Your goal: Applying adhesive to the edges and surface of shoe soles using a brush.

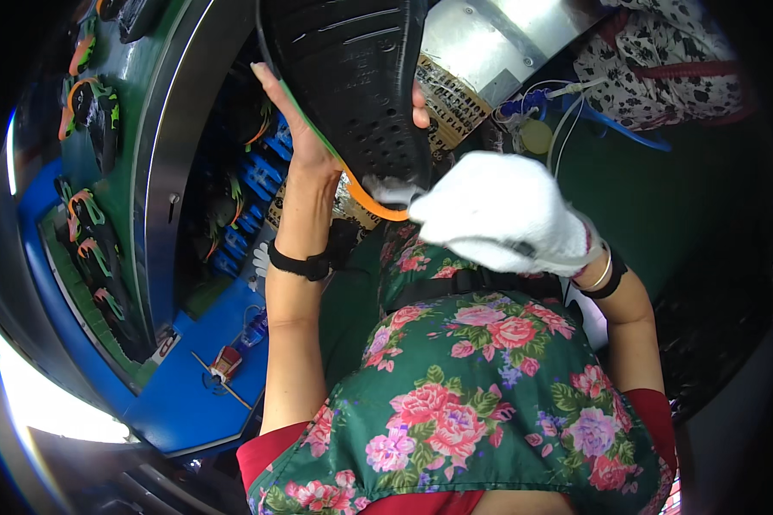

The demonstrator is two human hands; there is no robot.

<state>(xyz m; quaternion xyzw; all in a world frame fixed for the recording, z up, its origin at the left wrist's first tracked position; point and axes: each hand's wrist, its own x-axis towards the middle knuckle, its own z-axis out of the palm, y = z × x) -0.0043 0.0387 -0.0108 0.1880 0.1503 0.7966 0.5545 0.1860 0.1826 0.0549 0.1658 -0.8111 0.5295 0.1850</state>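
Observation:
A black moulded shoe [352, 86] with small round holes and a green and orange edge is held up at the top middle, its flat face toward me. My bare left hand [307, 137] is closed around it from beneath, thumb along the left edge and fingertips showing at the right edge. In a white glove, my right hand [507, 210] is closed beside the orange heel end [376, 206] of the shoe. A pale, smeared streak [391, 189] lies between the glove and the heel; what the glove holds there is too blurred to tell.
On the left, a green conveyor belt [159, 77] with a metal rim carries several black shoes with orange and green straps [82, 206]. A blue tabletop [180, 403] bears a small red reel-like thing [226, 362]. Printed cardboard [455, 107], thin tubes [567, 129] and patterned cloth [661, 64] lie beyond.

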